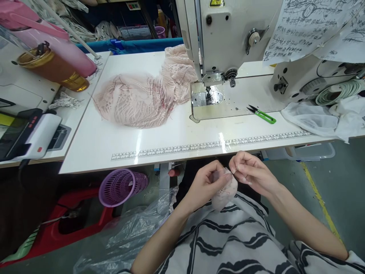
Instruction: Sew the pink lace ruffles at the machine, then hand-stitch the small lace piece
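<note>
Pale pink lace piece [227,195], pinching between thumb and fingers of the left hand [210,182], just off the table's [171,139] front edge; closing fingertips of the right hand [254,172] narrowly at its rim, on something too small to tell. Showing a larger lace heap [139,101] left of the sewing machine [224,28].

I count two hands of mine, one left hand [209,184] and one right hand [253,171], and two lots of pink cloth: one heap [137,101] and one small piece [225,192]. Before me are one needle [208,91], one pair of snips [262,114] and one printed ruler [211,145]. Around them I see two purple baskets, one near [116,188] and one far [160,32], one pink bottle [59,47], one amber cup [57,68] and at least two paper sheets [296,32].
</note>
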`<move>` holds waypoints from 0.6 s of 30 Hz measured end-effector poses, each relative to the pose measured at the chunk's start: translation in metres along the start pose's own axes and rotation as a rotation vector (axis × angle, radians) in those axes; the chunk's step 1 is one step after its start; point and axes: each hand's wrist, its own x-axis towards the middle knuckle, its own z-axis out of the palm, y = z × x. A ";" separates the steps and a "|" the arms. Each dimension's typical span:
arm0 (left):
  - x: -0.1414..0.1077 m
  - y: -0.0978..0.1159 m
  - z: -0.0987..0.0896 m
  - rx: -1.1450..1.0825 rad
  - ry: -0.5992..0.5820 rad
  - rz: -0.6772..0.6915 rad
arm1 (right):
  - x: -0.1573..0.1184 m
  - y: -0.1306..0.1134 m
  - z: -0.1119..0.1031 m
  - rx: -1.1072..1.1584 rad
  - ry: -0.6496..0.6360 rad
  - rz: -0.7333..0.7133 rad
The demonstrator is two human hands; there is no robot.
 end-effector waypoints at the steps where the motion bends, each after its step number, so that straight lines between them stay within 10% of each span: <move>1: 0.000 0.001 0.000 -0.010 -0.008 -0.002 | -0.001 0.001 -0.001 0.005 -0.021 0.006; 9: -0.001 0.005 -0.002 0.049 -0.022 -0.005 | -0.005 -0.012 -0.001 -0.158 -0.147 -0.031; 18: -0.002 0.007 -0.004 0.112 -0.017 0.034 | -0.004 0.000 0.019 -0.699 0.293 -0.506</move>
